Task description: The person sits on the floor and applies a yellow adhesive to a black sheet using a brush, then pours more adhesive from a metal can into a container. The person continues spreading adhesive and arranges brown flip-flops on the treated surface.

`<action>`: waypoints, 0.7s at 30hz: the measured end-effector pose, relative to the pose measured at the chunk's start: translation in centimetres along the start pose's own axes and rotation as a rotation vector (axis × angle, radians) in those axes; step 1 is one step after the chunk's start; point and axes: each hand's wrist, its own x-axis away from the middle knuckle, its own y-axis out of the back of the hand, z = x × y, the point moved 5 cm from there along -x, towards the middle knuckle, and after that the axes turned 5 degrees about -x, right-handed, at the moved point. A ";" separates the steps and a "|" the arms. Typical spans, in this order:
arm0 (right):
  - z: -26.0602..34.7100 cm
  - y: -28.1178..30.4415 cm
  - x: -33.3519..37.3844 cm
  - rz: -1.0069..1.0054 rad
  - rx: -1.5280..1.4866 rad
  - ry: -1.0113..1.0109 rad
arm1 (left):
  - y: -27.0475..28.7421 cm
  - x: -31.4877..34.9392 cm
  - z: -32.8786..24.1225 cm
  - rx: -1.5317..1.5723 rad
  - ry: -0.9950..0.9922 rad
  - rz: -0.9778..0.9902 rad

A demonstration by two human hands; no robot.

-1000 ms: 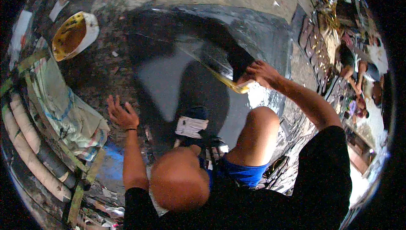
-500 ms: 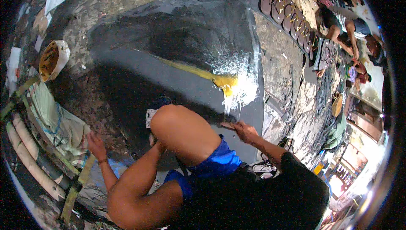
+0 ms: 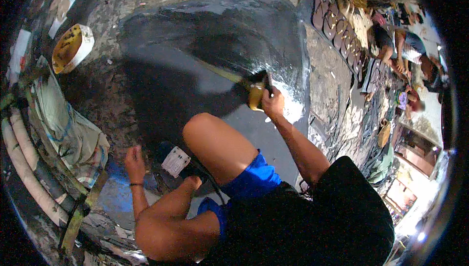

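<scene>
Gripping dark tool [image 3: 268, 84] w/ R fingers [image 3: 271, 101], long axis approx. fore-aft, L fingers [image 3: 133, 157] half-curled

View: head, left fisheye of two | From: above the person's knee [image 3: 201, 128] | Faces: downward, to the dark sheet [image 3: 210, 43] | Range: near, very wide, rim curved

The sheet [image 3: 244, 31] is dark grey, the liquid [image 3: 255, 99] near its right edge yellow. Beyond its left edge, a white container [image 3: 87, 43] shows dark-specked yellow-brown inside; beyond its right, brown sandals [image 3: 330, 25] have golden straps.
</scene>
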 end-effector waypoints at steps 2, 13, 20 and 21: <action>4.7 -3.0 -0.4 0.021 -0.051 0.030 | -0.9 -2.4 -5.2 0.035 -0.221 -0.086; 30.6 -17.8 -4.8 0.217 -0.028 0.342 | -5.7 -5.1 -3.7 0.316 0.049 -0.279; 39.3 -21.6 -7.1 0.386 0.359 0.916 | -4.2 -4.2 -6.0 0.367 -0.096 -0.325; 39.0 -22.7 -6.9 0.435 0.398 1.076 | -4.3 -4.4 -6.5 0.387 -0.106 -0.316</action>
